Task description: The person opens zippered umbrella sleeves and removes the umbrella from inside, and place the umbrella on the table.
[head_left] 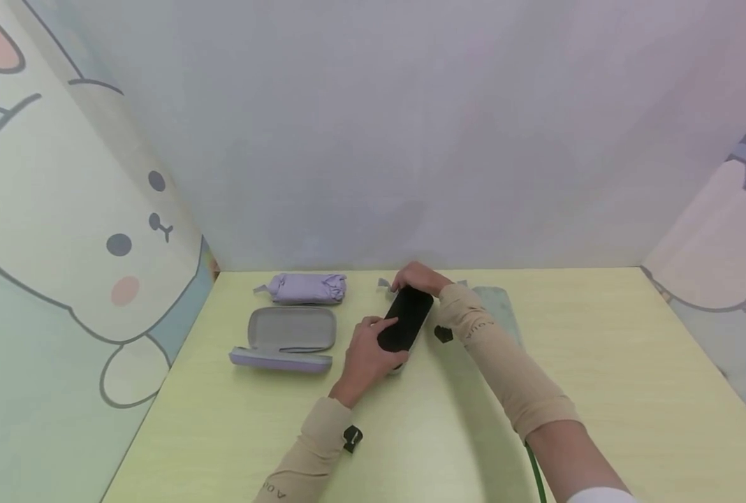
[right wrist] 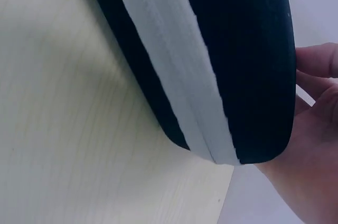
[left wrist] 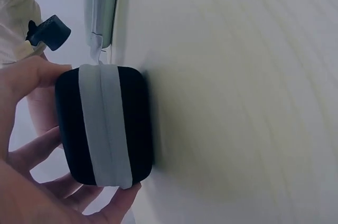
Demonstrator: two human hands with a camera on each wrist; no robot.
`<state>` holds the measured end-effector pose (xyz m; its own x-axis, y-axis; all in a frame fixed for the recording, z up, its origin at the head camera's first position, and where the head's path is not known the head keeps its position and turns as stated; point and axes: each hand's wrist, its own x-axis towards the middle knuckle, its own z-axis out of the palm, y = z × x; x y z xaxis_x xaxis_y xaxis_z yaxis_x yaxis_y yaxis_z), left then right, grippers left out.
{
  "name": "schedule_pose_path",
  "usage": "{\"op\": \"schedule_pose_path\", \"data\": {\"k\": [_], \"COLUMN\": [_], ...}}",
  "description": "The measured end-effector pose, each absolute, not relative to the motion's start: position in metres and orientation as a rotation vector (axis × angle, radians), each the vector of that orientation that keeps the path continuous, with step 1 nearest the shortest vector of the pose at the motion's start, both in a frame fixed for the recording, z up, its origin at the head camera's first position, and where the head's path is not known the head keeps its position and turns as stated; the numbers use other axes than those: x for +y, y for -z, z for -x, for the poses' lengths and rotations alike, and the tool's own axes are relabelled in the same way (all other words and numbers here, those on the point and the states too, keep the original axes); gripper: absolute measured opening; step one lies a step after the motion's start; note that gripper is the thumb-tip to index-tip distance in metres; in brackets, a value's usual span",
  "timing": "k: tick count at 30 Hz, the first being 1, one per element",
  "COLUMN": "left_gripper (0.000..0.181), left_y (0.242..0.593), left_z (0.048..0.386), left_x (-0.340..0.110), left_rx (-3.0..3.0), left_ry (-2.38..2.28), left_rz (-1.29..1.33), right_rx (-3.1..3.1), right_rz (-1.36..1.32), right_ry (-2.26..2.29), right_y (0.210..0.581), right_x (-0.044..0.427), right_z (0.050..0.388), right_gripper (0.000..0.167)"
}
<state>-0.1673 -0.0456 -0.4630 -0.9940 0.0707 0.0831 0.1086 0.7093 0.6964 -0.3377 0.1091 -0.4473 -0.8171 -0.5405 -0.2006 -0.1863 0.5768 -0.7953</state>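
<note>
A black case (head_left: pixel 406 318) with a pale grey zip band stands on the table, between both hands in the head view. My left hand (head_left: pixel 369 353) grips its near end, thumb on one side and fingers on the other. In the left wrist view, the rounded end and zip band (left wrist: pixel 105 126) face the camera. Over the far end bends my right hand (head_left: pixel 420 277), its fingers curled at the case's edge. The right wrist view shows the case's long side (right wrist: pixel 237 65) with the right hand (right wrist: pixel 317 113) against it. Whether those fingers pinch a zip pull is hidden.
To the left lies an opened case (head_left: pixel 291 328) with a grey inside and a purple lid. Behind it is a wrinkled purple bundle (head_left: pixel 306 288) with a strap. Partly behind the right forearm is a pale green item (head_left: pixel 499 307). A wall (head_left: pixel 411 140) rises at the table's back edge.
</note>
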Motion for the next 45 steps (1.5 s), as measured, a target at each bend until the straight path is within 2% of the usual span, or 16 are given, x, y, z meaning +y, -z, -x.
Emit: {"op": "schedule_pose_path", "data": {"k": [7, 15, 25, 32, 42, 45], "left_gripper": [0.059, 0.057, 0.054, 0.053, 0.053, 0.054], "left_y": [0.459, 0.457, 0.457, 0.456, 0.456, 0.456], "left_z": [0.169, 0.171, 0.177, 0.178, 0.180, 0.181], "left_x": [-0.048, -0.054, -0.058, -0.059, -0.062, -0.062], "left_rx": [-2.870, -2.895, -2.881, -2.867, -2.846, -2.848], "left_ry": [1.200, 1.196, 1.225, 1.239, 1.257, 1.269], "left_rz": [0.187, 0.245, 0.290, 0.325, 0.353, 0.353], "right_rx": [2.480, 2.335, 2.345, 2.394, 2.505, 2.525], "right_rz": [0.711, 0.602, 0.731, 0.873, 0.954, 0.921], "right_ry": [0.995, 0.915, 0.883, 0.860, 0.852, 0.885], "right_y": [0.442, 0.430, 0.429, 0.433, 0.439, 0.442], "right_x": [0.110, 0.127, 0.143, 0.145, 0.144, 0.144], "right_z": [0.344, 0.348, 0.345, 0.344, 0.344, 0.343], "right_gripper": [0.026, 0.022, 0.018, 0.023, 0.031, 0.029]}}
